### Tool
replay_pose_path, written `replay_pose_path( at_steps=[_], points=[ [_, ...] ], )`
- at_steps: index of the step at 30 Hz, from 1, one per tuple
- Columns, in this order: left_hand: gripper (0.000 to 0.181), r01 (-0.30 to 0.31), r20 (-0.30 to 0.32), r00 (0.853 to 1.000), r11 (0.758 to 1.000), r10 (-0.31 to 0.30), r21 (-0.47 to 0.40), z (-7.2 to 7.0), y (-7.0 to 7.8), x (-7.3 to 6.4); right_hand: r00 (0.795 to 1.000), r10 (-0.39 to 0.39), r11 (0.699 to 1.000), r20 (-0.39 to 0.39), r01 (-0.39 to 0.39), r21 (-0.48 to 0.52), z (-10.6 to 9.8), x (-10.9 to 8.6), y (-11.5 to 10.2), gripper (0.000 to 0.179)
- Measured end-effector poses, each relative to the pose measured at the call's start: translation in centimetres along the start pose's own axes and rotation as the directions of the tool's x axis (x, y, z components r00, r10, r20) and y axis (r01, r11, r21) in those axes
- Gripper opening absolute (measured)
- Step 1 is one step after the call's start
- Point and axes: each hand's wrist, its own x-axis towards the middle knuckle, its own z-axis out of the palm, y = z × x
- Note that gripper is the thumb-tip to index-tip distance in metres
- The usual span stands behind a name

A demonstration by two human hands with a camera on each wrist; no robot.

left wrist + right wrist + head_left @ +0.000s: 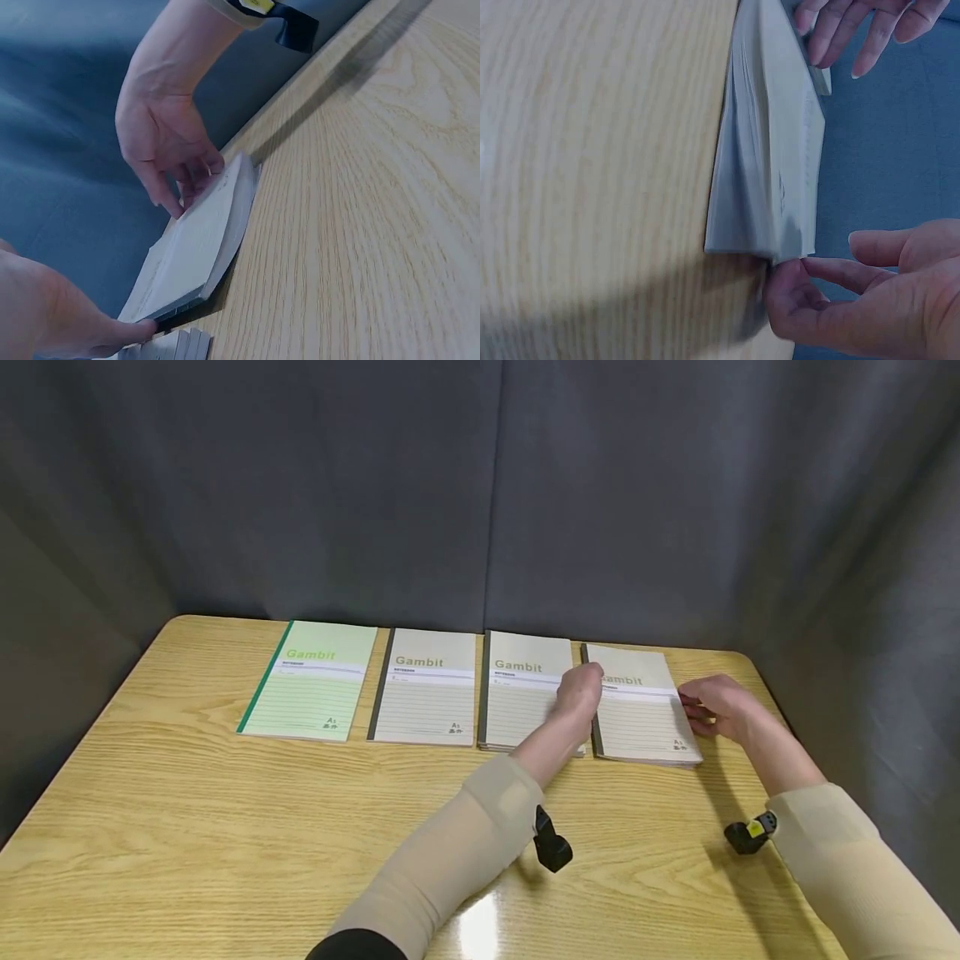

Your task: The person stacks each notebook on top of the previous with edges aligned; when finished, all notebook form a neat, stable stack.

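At the right end of a row lies a small stack of white notebooks (637, 722) with a dark spine. My left hand (580, 693) is at the spine side, over the edge of the neighbouring stack. In the left wrist view its thumb touches the spine. My right hand (720, 700) is at the opposite edge, its bent fingertips against the page edges in the right wrist view. The thumb of that hand stands apart from the cover. In the right wrist view the pages (739, 187) of this stack look slightly fanned.
Left of it are another dark-spined white stack (517, 714), a white notebook (425, 710) with a dark spine and a green notebook (311, 702). All lie on a wooden table (225, 843), its far edge against a dark curtain (375, 493).
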Motion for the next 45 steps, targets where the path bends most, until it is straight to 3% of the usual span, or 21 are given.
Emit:
replay_pose_path(
  at_steps=[4,10,14,19,26,31,38,42,45],
  points=[
    [0.04,0.001,-0.005,1.0,1.0,-0.002,-0.031,0.1,0.0,-0.3,0.999,0.004,1.0,-0.036,-0.005,-0.015,-0.2,0.2,0.5,0.02],
    [0.042,-0.039,0.008,0.999,0.999,0.038,0.029,0.2,0.0,-0.4,0.997,-0.04,0.996,-0.065,0.035,-0.081,0.0,0.0,0.3,0.02],
    [0.044,-0.03,0.006,1.0,0.998,0.029,0.056,0.2,-0.1,-0.5,0.995,-0.073,0.99,-0.075,0.063,-0.129,0.2,-0.4,-0.1,0.027],
    [0.041,-0.05,0.016,0.999,0.994,0.049,0.096,0.2,-0.2,-0.9,0.996,-0.058,0.991,-0.066,0.05,-0.121,0.3,-0.6,-0.2,0.039],
    [0.044,-0.074,0.03,0.997,0.997,0.073,0.029,0.0,-0.3,-1.1,0.998,-0.028,0.994,-0.055,0.022,-0.103,-0.1,-0.6,0.0,0.032],
    [0.033,-0.111,0.044,0.993,0.994,0.111,-0.004,-0.2,-0.2,-1.1,0.999,-0.008,0.998,-0.038,0.005,-0.059,-0.3,-0.4,0.5,0.031],
    [0.052,-0.135,0.106,0.984,0.988,0.143,-0.076,-0.9,0.2,-0.9,0.995,-0.093,0.996,-0.03,0.093,-0.013,-0.4,-0.6,1.3,0.059],
    [0.063,-0.173,0.196,0.962,0.98,0.189,-0.094,-2.3,0.8,-1.0,0.982,-0.188,0.976,-0.013,0.189,0.111,0.1,-1.2,0.9,0.062],
    [0.071,-0.225,0.244,0.94,0.971,0.238,-0.081,-3.6,1.4,-1.2,0.969,-0.243,0.928,-0.032,0.242,0.283,0.7,-1.9,0.2,0.064]
  ],
)
